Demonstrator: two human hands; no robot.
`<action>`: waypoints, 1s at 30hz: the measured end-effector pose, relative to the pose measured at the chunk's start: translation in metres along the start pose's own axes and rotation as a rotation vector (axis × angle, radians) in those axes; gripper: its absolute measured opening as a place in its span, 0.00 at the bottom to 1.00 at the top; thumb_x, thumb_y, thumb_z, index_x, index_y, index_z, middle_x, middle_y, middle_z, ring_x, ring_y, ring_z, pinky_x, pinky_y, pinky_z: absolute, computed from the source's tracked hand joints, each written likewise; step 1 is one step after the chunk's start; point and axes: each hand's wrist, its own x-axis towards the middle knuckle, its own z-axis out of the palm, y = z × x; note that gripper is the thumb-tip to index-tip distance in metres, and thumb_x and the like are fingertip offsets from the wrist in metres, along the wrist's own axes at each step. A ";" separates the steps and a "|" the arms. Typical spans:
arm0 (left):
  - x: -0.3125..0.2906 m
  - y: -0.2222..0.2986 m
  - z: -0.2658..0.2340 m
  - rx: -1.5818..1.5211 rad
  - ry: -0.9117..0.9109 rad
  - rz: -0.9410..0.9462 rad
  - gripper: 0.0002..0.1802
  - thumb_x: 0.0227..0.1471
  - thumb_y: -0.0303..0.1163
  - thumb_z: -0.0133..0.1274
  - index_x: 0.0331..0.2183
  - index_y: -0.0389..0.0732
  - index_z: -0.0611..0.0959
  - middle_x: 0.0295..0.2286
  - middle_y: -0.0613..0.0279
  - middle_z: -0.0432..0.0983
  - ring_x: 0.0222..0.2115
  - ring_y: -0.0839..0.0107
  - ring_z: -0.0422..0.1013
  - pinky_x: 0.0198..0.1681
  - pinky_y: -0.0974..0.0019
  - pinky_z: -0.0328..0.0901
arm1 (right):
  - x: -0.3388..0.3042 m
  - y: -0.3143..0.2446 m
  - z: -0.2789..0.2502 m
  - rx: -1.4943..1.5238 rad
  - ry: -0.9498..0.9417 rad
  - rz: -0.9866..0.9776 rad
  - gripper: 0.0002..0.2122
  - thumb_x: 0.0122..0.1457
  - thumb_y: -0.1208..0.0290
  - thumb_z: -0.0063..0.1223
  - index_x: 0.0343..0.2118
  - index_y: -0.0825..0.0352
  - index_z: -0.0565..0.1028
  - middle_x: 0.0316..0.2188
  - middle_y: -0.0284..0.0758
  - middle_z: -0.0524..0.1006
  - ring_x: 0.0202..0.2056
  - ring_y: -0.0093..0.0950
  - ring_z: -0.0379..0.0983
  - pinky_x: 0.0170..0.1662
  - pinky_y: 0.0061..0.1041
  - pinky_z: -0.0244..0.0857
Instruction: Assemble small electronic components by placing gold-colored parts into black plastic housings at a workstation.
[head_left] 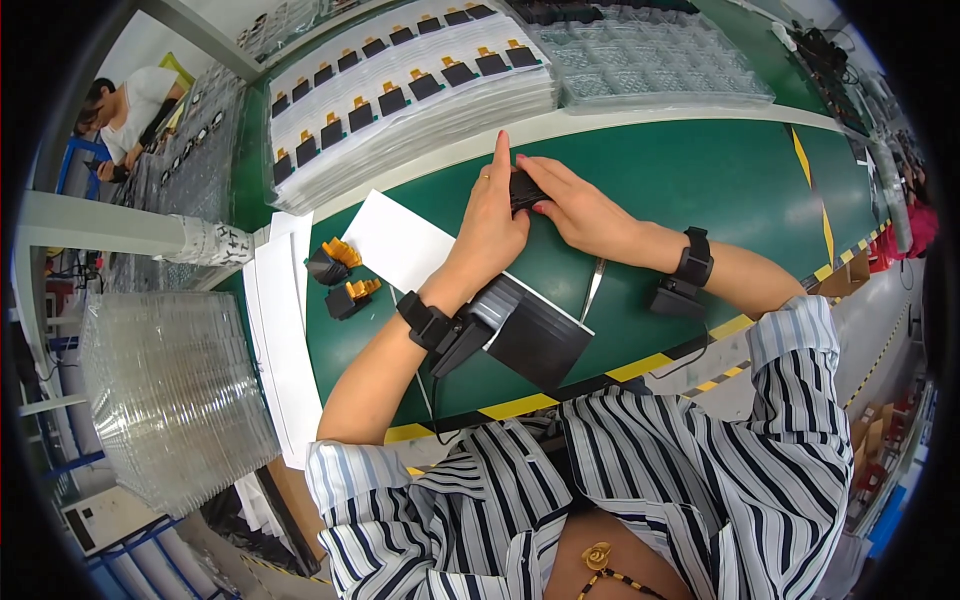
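Between my hands, over the green table mat [700,180], is a small black flat block [523,190] whose kind I cannot make out. My left hand [490,215] holds its left side, with the index finger stretched upward. The fingers of my right hand [585,205] close on its right side, and they hide part of it. A pair of metal tweezers [594,288] lies below my right hand. Left of my left hand, a white sheet [395,235] lies beside black parts with orange flex ribbons [350,297]. A dark flat panel [540,340] lies near my left wrist.
Stacked white trays [400,110] carrying rows of black parts with orange ribbons stand at the back, beside clear plastic trays [660,75]. More clear trays [170,390] are piled at left. Striped tape [520,407] edges the table. Another person [145,105] sits far left.
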 end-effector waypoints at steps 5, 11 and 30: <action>0.000 -0.007 0.009 0.036 0.005 -0.006 0.45 0.37 0.12 0.43 0.56 0.35 0.43 0.42 0.41 0.59 0.42 0.49 0.60 0.46 0.60 0.58 | -0.002 0.002 0.014 0.027 0.129 0.027 0.26 0.53 0.82 0.39 0.56 0.73 0.49 0.55 0.50 0.52 0.56 0.43 0.50 0.56 0.30 0.49; 0.004 -0.010 0.012 -0.007 0.103 0.104 0.45 0.37 0.12 0.43 0.57 0.36 0.43 0.45 0.42 0.56 0.43 0.49 0.59 0.46 0.61 0.59 | 0.004 0.006 0.020 0.039 0.194 -0.034 0.26 0.53 0.82 0.41 0.55 0.73 0.49 0.55 0.50 0.52 0.56 0.43 0.49 0.56 0.30 0.49; 0.000 -0.008 0.006 0.035 0.037 0.045 0.47 0.35 0.11 0.45 0.57 0.36 0.44 0.41 0.45 0.60 0.40 0.52 0.62 0.45 0.61 0.59 | 0.003 0.009 -0.003 -0.089 0.100 -0.017 0.25 0.47 0.78 0.52 0.50 0.71 0.60 0.45 0.42 0.63 0.46 0.39 0.62 0.47 0.29 0.60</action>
